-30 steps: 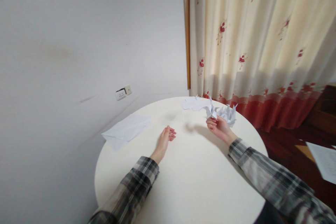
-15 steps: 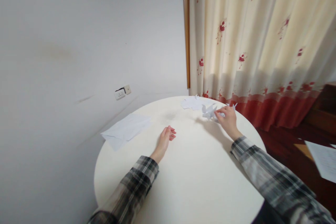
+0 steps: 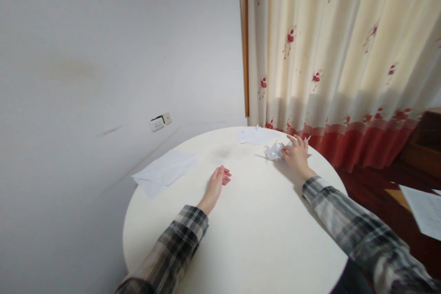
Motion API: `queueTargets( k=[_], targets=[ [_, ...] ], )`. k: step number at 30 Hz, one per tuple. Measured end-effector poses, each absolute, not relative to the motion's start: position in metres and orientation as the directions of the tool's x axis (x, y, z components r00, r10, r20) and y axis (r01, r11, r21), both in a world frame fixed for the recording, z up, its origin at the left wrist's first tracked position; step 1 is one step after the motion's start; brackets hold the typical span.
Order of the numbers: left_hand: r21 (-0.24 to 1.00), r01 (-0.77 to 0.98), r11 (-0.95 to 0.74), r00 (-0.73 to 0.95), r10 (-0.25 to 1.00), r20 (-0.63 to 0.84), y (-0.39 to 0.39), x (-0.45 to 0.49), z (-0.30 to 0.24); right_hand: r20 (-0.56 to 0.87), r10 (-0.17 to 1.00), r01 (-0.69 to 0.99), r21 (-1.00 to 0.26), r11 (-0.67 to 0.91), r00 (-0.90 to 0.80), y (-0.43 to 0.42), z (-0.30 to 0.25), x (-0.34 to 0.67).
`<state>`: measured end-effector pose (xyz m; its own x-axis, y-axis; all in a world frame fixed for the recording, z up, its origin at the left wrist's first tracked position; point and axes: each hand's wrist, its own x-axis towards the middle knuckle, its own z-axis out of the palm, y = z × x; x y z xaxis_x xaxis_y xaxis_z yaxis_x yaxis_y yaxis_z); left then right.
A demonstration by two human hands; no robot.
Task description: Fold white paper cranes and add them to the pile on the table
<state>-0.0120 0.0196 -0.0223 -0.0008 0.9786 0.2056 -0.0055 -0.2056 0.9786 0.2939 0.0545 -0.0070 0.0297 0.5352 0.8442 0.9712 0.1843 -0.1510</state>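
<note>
My right hand lies at the far right of the round white table, palm down with its fingers spread. Its thumb side touches a small folded white paper figure that rests on the tabletop. Tips of more folded paper show just beyond the fingers, mostly hidden by the hand. My left hand rests on its edge near the table's middle, fingers stretched out and together, holding nothing. Both arms wear plaid sleeves.
Flat white sheets lie at the table's left edge, and a crumpled white paper piece at its far edge. A grey wall with a socket is on the left, a flowered curtain behind. A paper sheet lies right, off the table.
My right hand carried the folded figure from mid-air down to the far right of the table and spread its fingers. The left hand has stayed still.
</note>
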Motion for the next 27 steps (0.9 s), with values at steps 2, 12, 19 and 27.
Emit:
queueTargets(
  k=[2,12,19,27],
  targets=[
    [0.978,-0.006,-0.207,-0.003,0.978,0.207,0.018,-0.011,-0.022,0.846,0.533,0.975,-0.138,0.176,0.024,0.057,-0.008,0.294],
    [0.977,0.012,-0.212,0.003,0.977,0.212,0.02,-0.009,-0.025,0.869,0.493,0.988,-0.118,0.104,0.052,0.071,-0.015,0.297],
    [0.978,-0.001,-0.208,-0.007,0.978,0.208,0.019,-0.009,-0.023,0.871,0.488,0.984,-0.133,0.116,0.061,0.063,-0.007,0.291],
    [0.976,0.0,-0.216,-0.009,0.976,0.216,0.009,-0.011,-0.014,0.898,0.422,0.957,-0.224,0.184,0.129,0.045,0.007,0.282]
  ],
)
